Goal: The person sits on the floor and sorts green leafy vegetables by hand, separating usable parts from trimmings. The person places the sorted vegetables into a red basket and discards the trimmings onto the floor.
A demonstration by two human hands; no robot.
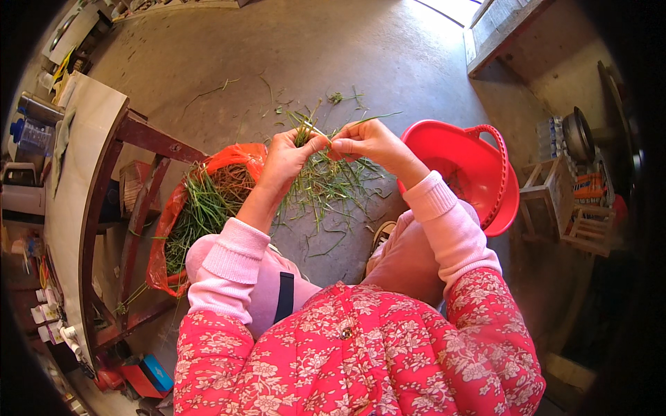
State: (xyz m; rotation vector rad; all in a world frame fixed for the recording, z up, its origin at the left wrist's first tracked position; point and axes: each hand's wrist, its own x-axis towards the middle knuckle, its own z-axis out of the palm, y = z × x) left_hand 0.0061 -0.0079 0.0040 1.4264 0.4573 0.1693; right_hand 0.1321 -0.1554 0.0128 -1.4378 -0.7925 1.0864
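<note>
My left hand (pixel 293 153) is closed around a small bunch of green stalks (pixel 303 134), its thumb and finger meeting near the right hand. With thumb and forefinger, my right hand (pixel 364 141) pinches the end of a thin stalk just beside it; a long green blade sticks out above its knuckles. Below both hands, loose green blades and trimmings (pixel 328 182) lie scattered on the concrete floor. An orange-red plastic bag (pixel 174 218) at the left holds many green stalks with reddish-brown stringy ends. On the right stands a red plastic basket (pixel 432 136) with a handle and some dark strands inside.
A table with a pale top (pixel 93 119) and dark red legs stands at the left, bearing bottles and other items. Wooden stools (pixel 556 203) and a metal pot (pixel 578 136) are at the right. More plant scraps (pixel 337 98) lie on the floor farther off.
</note>
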